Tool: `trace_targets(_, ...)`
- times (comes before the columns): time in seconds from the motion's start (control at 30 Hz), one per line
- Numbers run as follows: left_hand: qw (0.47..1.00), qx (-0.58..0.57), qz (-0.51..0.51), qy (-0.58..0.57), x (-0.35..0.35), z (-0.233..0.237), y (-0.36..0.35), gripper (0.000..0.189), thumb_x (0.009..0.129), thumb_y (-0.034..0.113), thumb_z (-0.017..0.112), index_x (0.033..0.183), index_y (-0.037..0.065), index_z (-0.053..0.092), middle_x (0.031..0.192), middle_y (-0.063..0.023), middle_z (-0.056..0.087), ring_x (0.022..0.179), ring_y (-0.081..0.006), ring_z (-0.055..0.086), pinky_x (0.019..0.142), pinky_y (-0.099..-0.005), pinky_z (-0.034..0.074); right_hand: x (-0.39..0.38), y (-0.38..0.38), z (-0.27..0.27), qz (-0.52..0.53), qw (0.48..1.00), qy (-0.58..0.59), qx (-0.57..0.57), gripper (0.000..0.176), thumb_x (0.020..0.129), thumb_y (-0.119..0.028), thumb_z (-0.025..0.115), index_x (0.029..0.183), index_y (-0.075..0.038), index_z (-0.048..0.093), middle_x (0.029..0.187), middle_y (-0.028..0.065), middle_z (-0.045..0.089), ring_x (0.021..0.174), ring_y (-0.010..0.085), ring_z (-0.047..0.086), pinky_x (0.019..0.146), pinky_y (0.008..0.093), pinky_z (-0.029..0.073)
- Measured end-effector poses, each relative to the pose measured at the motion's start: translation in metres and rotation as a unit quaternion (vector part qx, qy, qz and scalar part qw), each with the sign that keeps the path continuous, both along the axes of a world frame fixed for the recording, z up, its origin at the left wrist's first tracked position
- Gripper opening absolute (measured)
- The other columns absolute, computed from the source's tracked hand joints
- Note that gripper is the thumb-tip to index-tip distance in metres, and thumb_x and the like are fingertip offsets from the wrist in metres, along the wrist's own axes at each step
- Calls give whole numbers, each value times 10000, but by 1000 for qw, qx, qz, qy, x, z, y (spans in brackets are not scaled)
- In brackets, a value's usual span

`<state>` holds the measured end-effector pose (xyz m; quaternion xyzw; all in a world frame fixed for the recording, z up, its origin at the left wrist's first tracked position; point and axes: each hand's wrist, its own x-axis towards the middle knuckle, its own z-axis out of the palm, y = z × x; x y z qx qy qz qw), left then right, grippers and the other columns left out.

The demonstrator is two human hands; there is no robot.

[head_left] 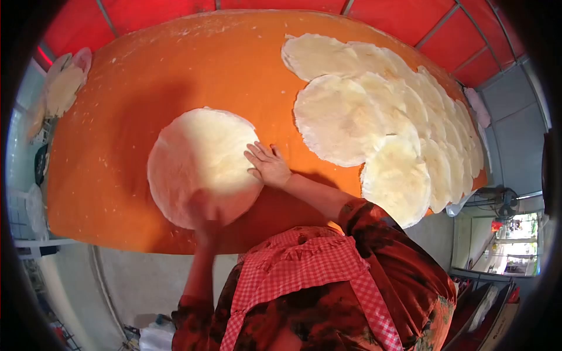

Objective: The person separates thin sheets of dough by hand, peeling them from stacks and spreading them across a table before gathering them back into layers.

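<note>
A round, thin sheet of dough point(202, 149) lies flat on the orange tabletop point(246, 52) in front of me. My right hand point(269, 165) rests on its right edge, palm down with the fingers stretched out over the rim. Over the near edge of the dough is my left hand point(203, 207), smeared by motion and in shadow, so its fingers do not show clearly. Part of the sheet is bright and its left and lower parts are shaded.
Many overlapping round dough sheets point(339, 117) cover the table's right side. Clear plastic bags with pale contents point(64, 88) sit at the far left corner. Red panels point(263, 4) border the back edge. A fan point(504, 202) stands off to the right.
</note>
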<state>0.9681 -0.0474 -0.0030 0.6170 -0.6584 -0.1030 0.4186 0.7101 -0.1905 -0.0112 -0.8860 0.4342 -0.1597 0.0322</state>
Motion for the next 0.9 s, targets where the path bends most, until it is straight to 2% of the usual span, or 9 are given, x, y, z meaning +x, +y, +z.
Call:
trace_targets(0.07, 965, -69, -90, -237, -27, 8, 2, 588, 859, 234, 634, 1352, 17, 398, 1408, -193, 389, 1333, -381, 329, 1099, -478, 260, 8, -3, -5, 18, 998, -7, 64, 575, 895, -325, 592, 1407, -141, 408, 1478, 145, 343, 1383, 320, 291, 1083, 520, 271)
trace_targets(0.17, 984, -2, 88, -153, -30, 38, 17, 628, 890, 302, 602, 1390, 11, 356, 1457, -190, 324, 1349, -377, 301, 1103, -478, 248, 5, 6, 44, -36, 957, -244, 152, 580, 907, -255, 583, 1418, -74, 375, 1486, 220, 293, 1399, 350, 252, 1102, 490, 268)
trace_targets(0.3, 947, -41, 318, 25, 9, 22, 27, 624, 970, 429, 459, 1410, 6, 331, 1468, -209, 292, 1358, -378, 274, 1111, -484, 216, -6, 15, 16, -66, 928, -335, 145, 585, 917, -197, 564, 1397, 48, 336, 1480, 280, 250, 1391, 387, 253, 1116, 459, 264)
trace_targets(0.4, 947, 33, 320, 15, 3, -13, 27, 642, 965, 465, 429, 1426, 32, 317, 1487, -227, 254, 1379, -392, 223, 1106, -520, 213, 18, 19, -24, -29, 908, -406, 94, 591, 920, -215, 560, 1376, 90, 340, 1436, 323, 301, 1364, 422, 291, 1117, 459, 257)
trace_targets(0.5, 933, 111, 334, -76, -2, -11, 20, 649, 975, 484, 382, 1441, 39, 299, 1491, -230, 250, 1384, -396, 218, 1109, -515, 215, 25, 30, 8, -79, 951, -293, 63, 589, 912, -269, 580, 1336, 93, 390, 1387, 338, 364, 1299, 448, 370, 1090, 475, 288)
trace_targets(0.63, 922, 146, 330, -140, 1, -18, 19, 606, 991, 455, 357, 1427, 35, 333, 1481, -234, 272, 1370, -403, 252, 1109, -504, 226, 5, 22, 16, -52, 943, -320, 71, 562, 875, -254, 608, 1314, 49, 435, 1373, 276, 413, 1267, 426, 412, 1070, 468, 318)
trace_targets(0.73, 933, 79, 305, -175, 19, -35, 24, 580, 1001, 432, 346, 1419, 29, 340, 1459, -223, 316, 1345, -397, 296, 1101, -511, 241, -61, 11, 36, -58, 953, -295, 35, 512, 819, -207, 653, 1251, 15, 493, 1347, 222, 457, 1240, 400, 444, 1057, 462, 339)
trace_targets(0.8, 948, -18, 277, -157, -15, 8, 23, 540, 1005, 399, 367, 1392, 22, 366, 1430, -212, 354, 1315, -391, 333, 1090, -509, 264, -129, 6, 44, -64, 947, -315, -5, 474, 778, -169, 679, 1195, -1, 529, 1328, 195, 479, 1218, 385, 466, 1045, 464, 352)
trace_targets(0.9, 990, -13, 120, -69, -47, 8, 28, 420, 950, 279, 498, 1277, 17, 464, 1314, -186, 450, 1218, -356, 424, 1039, -460, 346, -207, 36, 66, -139, 986, -90, 2, 449, 762, -128, 667, 1189, -52, 550, 1356, 148, 473, 1259, 330, 454, 1037, 462, 352)
